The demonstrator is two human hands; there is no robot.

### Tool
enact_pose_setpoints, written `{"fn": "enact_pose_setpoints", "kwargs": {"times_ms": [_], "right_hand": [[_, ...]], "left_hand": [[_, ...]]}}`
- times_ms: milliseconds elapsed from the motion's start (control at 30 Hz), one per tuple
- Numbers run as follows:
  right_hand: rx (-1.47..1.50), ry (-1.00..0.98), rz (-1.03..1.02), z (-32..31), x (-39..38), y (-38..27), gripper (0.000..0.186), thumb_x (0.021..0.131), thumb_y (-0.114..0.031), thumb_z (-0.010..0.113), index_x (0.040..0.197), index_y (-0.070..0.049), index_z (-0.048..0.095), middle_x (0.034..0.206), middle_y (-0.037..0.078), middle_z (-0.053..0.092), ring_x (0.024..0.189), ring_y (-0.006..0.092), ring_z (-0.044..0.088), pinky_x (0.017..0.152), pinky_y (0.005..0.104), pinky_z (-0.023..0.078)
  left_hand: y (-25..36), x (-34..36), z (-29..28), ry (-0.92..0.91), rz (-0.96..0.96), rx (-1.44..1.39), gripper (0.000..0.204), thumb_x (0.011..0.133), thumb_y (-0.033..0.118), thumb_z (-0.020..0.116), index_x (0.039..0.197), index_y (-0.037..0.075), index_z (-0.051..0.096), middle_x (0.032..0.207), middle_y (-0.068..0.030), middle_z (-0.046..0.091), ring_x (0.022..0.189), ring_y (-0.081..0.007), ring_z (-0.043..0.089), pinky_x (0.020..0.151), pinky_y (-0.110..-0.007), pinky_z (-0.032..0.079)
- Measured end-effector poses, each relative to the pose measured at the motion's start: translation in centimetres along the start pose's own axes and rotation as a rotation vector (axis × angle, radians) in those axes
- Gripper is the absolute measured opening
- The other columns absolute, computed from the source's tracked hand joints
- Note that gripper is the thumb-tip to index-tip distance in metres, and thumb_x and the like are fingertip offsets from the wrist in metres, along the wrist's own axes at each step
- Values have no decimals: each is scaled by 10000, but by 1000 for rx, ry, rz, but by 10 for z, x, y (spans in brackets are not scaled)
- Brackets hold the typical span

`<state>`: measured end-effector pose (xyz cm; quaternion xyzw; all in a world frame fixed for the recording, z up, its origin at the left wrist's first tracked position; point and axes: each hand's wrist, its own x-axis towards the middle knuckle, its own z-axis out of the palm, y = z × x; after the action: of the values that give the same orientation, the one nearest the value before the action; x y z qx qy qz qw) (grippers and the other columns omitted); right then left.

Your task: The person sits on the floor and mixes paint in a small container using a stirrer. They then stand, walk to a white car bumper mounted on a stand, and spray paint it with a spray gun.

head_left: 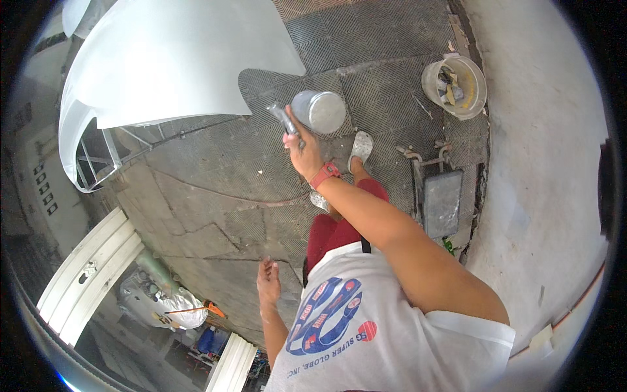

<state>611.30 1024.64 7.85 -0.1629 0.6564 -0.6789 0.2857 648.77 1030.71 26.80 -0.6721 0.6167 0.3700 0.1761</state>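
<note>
Above the patterned floor mat, the right hand is held out at arm's length, clenched around a spray gun whose metal cup stands just beside the knuckles. The gun sits a short way off the lower edge of a white car body panel, which rests on a metal stand. The left hand hangs released at the side, fingers loose, holding nothing.

Judgement on technique: the gun should probably be kept square to the panel surface and at an even stand-off, with the wrist locked so the arm carries the pass. The cup is best kept upright. Footing on the mat should be settled before the pass is made.

Not resolved: the nozzle and trigger are covered by the fingers, so trigger position cannot be told. No spray is discernible. Any hose is not made out. The panel's upper part is cut off by the frame edge. Contents of the plastic bucket are only partly legible as scraps. The dark tray by the wall is unidentified.
</note>
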Motion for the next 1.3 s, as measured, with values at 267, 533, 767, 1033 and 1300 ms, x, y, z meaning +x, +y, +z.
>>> {"fn": "enact_pose_setpoints", "kwargs": {"times_ms": [267,533,767,1033,1300], "right_hand": [[213,335,499,20,57,103,623,1123,-525,496,1580,-107,558,774,84,641,677,160,650,629,329,542],[-83,469,592,-1,109,185,730,1087,-677,439,1359,-39,666,694,57,627,507,167,620,404,320,476],[-155,349,454,-22,77,124,677,1102,-639,458,1300,-29,673,699,30,601,526,127,580,433,288,473],[35,-77,150,-34,-47,-128,656,1139,-600,404,1251,-6,659,905,72,723,712,140,703,472,254,495],[223,-139,218,-27,-126,-214,850,1075,-704,434,1522,19,426,1266,180,724,1049,210,742,548,244,564]], "left_hand": [[-113,-63,49,-30,-221,-101,508,1088,284,662,1491,-8,561,1326,-214,709,1166,-304,693,1026,-401,537],[-167,-137,108,-185,-514,-172,461,1061,261,701,1446,39,578,1215,-131,727,1092,-205,701,951,-339,557],[-184,-82,97,-143,-211,-190,458,1057,292,689,1434,42,614,1221,-167,734,1090,-255,713,975,-383,559],[-10,4,30,-57,318,-39,505,1074,319,643,1464,2,596,1372,-247,693,1297,-388,661,1105,-463,498],[160,1,30,-613,455,-926,421,1160,368,530,1415,47,630,1270,-59,729,1212,-138,654,1092,-344,486]]}}
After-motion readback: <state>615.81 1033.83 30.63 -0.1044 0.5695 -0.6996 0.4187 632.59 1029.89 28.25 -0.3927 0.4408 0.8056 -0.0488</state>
